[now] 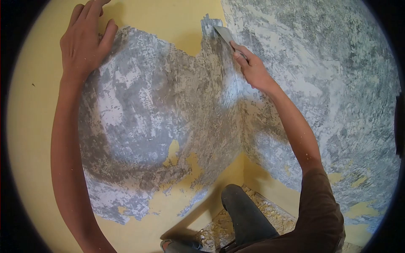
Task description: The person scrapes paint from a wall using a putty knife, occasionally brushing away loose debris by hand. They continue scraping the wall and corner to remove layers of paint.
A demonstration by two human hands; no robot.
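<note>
At the upper left, my left hand (84, 44) rests against the yellow painted wall (147, 17), fingers spread and holding nothing. My right hand (253, 69), at upper centre right, is wrapped round the handle of a metal scraper (224, 37). The scraper's blade touches the wall near the corner, at the edge of a narrow bared strip below remaining yellow paint. Grey, scraped wall surface (147, 92) spreads below both hands. Part of the scraper's handle is hidden by my right fingers.
The adjoining wall (337, 84) on the right is mostly scraped grey, with yellow patches low down. Paint flakes (215, 225) cover the floor in the corner. My bent knee (236, 198) is close to the wall at the bottom centre.
</note>
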